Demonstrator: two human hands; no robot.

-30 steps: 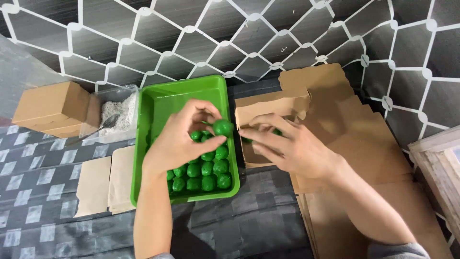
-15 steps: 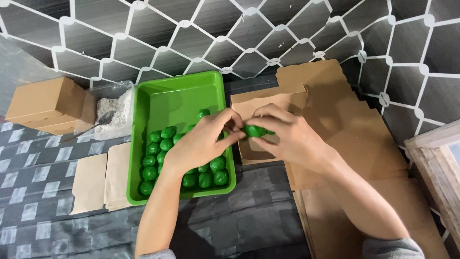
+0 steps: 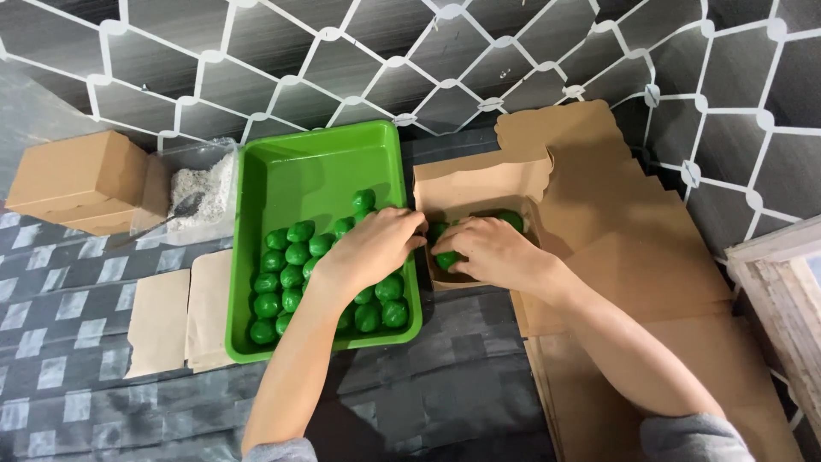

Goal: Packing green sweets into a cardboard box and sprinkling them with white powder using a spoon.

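A bright green tray [image 3: 316, 137] holds several small green balls [image 3: 286, 265] in its lower half. Right of it stands a small open cardboard box [image 3: 479, 184] with a few green balls inside, one at its far corner [image 3: 511, 219]. My left hand [image 3: 372, 248] lies over the tray's right side, its curled fingertips at the rim beside the box; what is under the fingers is hidden. My right hand [image 3: 496, 252] reaches into the box, with its fingers closed on a green ball [image 3: 446, 259] near the box's left wall.
A closed cardboard box [image 3: 73, 180] and a clear container of white powder [image 3: 201, 192] sit left of the tray. Flat cardboard pieces [image 3: 162, 321] lie at the lower left. Stacked flat cardboard [image 3: 633, 248] spreads under and right of the open box. A wooden frame [image 3: 782, 282] stands at the right edge.
Both hands moved right from above the tray's balls to the cardboard box. My right hand is now inside the box with a green ball, and my left hand stopped at the tray's right rim.
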